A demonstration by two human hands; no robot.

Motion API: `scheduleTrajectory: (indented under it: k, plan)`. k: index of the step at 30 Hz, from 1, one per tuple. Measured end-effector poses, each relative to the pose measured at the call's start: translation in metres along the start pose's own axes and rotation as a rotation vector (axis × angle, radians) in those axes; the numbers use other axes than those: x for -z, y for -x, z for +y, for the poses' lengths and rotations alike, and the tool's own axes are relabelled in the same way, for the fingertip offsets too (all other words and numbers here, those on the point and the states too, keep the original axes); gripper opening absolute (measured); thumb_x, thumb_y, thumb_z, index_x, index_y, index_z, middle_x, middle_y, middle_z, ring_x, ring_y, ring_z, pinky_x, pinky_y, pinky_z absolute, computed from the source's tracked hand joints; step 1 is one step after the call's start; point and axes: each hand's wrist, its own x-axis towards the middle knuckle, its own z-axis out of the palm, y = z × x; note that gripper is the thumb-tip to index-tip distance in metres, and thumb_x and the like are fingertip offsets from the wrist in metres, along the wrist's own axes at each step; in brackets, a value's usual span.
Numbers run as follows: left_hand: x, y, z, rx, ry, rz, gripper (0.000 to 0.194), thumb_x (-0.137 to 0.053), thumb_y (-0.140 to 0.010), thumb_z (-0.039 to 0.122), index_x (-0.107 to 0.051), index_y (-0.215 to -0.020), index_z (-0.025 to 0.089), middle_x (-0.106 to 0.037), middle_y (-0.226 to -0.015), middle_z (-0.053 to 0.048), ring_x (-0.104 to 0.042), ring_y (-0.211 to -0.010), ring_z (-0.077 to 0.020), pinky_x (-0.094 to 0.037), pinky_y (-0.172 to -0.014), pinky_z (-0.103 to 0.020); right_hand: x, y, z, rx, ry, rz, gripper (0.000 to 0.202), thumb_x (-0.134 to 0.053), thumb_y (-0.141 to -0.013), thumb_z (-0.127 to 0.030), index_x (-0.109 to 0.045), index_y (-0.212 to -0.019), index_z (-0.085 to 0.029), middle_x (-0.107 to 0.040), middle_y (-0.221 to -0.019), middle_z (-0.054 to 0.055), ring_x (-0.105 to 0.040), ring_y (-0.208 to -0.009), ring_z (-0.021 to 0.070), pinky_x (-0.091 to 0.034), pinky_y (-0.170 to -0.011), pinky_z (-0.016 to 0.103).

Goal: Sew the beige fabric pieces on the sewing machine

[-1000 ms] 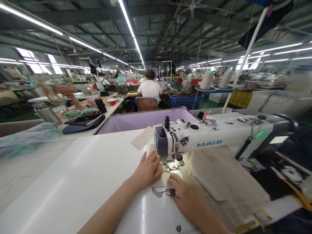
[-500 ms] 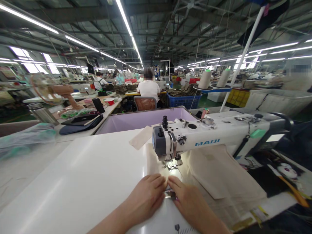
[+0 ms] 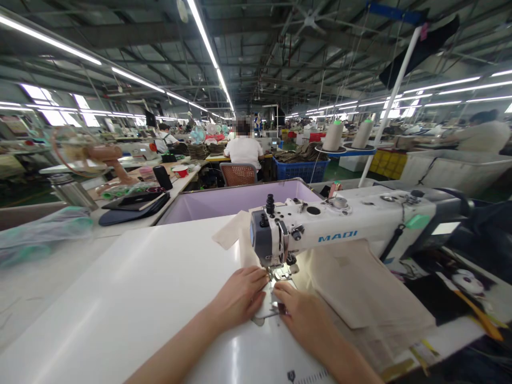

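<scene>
Where we have our left hand (image 3: 242, 293): over the bench (image 3: 160, 282), just left of the presser foot (image 3: 282, 274), fingers bent; we cannot tell whether they pinch anything.
Our right hand (image 3: 300, 309): just before the foot, fingers curled beside a small metal piece (image 3: 279, 307); we cannot tell whether they grip it.
Beige cloth (image 3: 360, 282): right of the foot, partly beneath the sewing machine (image 3: 340, 234).
Beige strip (image 3: 230, 234): left of the machine's head.

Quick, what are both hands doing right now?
Left hand: palm down beside the sewing machine; grip can't be told.
Right hand: fingers bent, beside it too; any hold can't be told.
</scene>
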Motion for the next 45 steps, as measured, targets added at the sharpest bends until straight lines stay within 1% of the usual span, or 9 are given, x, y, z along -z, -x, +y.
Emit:
scheduleTrajectory:
  k: [6,11,17,20,23,29,33,36,45]
  plan:
    - [-0.015,0.008,-0.006,0.044,0.009,0.102,0.037,-0.050,-0.093,0.016,-0.056,-0.129,0.022,-0.061,-0.135,-0.007,-0.054,-0.124,-0.0252,-0.044,-0.106,-0.042,-0.013,0.016,-0.007,-0.088,0.017,-0.024,0.050,-0.051,-0.080,-0.004,-0.061,-0.125,-0.023,-0.057,-0.145,0.004,-0.069,-0.108,0.0233,-0.054,-0.087,0.030]
    - [-0.015,0.007,-0.007,0.096,-0.016,0.073,0.040,-0.052,-0.093,0.017,-0.054,-0.133,0.022,-0.058,-0.138,-0.008,-0.050,-0.128,-0.0269,-0.044,-0.106,-0.045,-0.016,0.016,-0.005,-0.086,-0.007,-0.017,0.050,-0.049,-0.080,-0.006,-0.062,-0.126,-0.022,-0.056,-0.146,0.004,-0.068,-0.109,0.0254,-0.056,-0.089,0.034]
    - [-0.009,0.014,0.038,0.318,-0.103,-0.094,0.028,-0.057,-0.093,0.019,-0.062,-0.120,0.018,-0.064,-0.116,-0.010,-0.056,-0.109,-0.0304,-0.052,-0.094,-0.048,-0.008,0.025,-0.005,-0.083,-0.119,0.035,0.049,-0.047,-0.080,-0.005,-0.063,-0.123,-0.022,-0.063,-0.137,0.005,-0.068,-0.110,0.0236,-0.054,-0.093,0.032]
    - [-0.012,0.021,0.065,0.297,-0.029,-0.158,0.024,-0.057,-0.093,0.020,-0.064,-0.117,0.017,-0.063,-0.118,-0.009,-0.055,-0.111,-0.0296,-0.051,-0.098,-0.046,-0.007,0.033,-0.003,-0.042,-0.146,0.030,0.050,-0.045,-0.079,-0.005,-0.063,-0.123,-0.021,-0.063,-0.136,0.007,-0.068,-0.111,0.0235,-0.053,-0.095,0.033]
    - [-0.015,0.025,0.076,0.270,-0.029,-0.181,0.029,-0.052,-0.097,0.017,-0.061,-0.124,0.016,-0.063,-0.122,-0.009,-0.056,-0.113,-0.0285,-0.050,-0.101,-0.046,-0.011,0.037,-0.001,-0.013,-0.151,0.018,0.051,-0.045,-0.077,-0.005,-0.064,-0.121,-0.020,-0.063,-0.135,0.007,-0.068,-0.110,0.0229,-0.053,-0.096,0.032]
    - [-0.019,0.030,0.067,0.181,-0.177,-0.186,0.035,-0.051,-0.098,0.016,-0.057,-0.133,0.015,-0.061,-0.133,-0.013,-0.058,-0.113,-0.0315,-0.053,-0.097,-0.049,-0.016,0.037,0.003,-0.006,-0.069,-0.020,0.055,-0.046,-0.072,-0.003,-0.064,-0.122,-0.020,-0.063,-0.135,0.008,-0.069,-0.107,0.0246,-0.055,-0.093,0.034]
    - [-0.025,0.038,0.060,0.084,-0.154,-0.059,0.038,-0.052,-0.097,0.020,-0.053,-0.135,0.017,-0.062,-0.131,-0.012,-0.057,-0.117,-0.0316,-0.048,-0.104,-0.054,-0.014,0.036,0.004,0.026,-0.034,-0.039,0.052,-0.046,-0.076,-0.002,-0.063,-0.121,-0.020,-0.065,-0.133,0.008,-0.069,-0.107,0.0234,-0.054,-0.091,0.031]
    - [-0.027,0.040,0.054,0.017,-0.101,0.019,0.038,-0.053,-0.098,0.023,-0.051,-0.136,0.017,-0.061,-0.131,-0.012,-0.052,-0.126,-0.0310,-0.047,-0.108,-0.049,-0.011,0.033,0.003,0.030,-0.016,-0.057,0.046,-0.046,-0.079,-0.002,-0.064,-0.117,-0.021,-0.068,-0.125,0.006,-0.069,-0.103,0.0222,-0.054,-0.086,0.029]
    - [-0.016,0.014,0.030,0.065,-0.038,-0.019,0.018,-0.047,-0.099,0.022,-0.062,-0.109,0.018,-0.063,-0.107,-0.010,-0.059,-0.106,-0.0278,-0.056,-0.094,-0.045,0.001,0.002,0.002,-0.009,0.066,-0.036,0.035,-0.052,-0.088,-0.007,-0.064,-0.116,-0.024,-0.066,-0.121,0.001,-0.071,-0.092,0.0197,-0.050,-0.072,0.026]
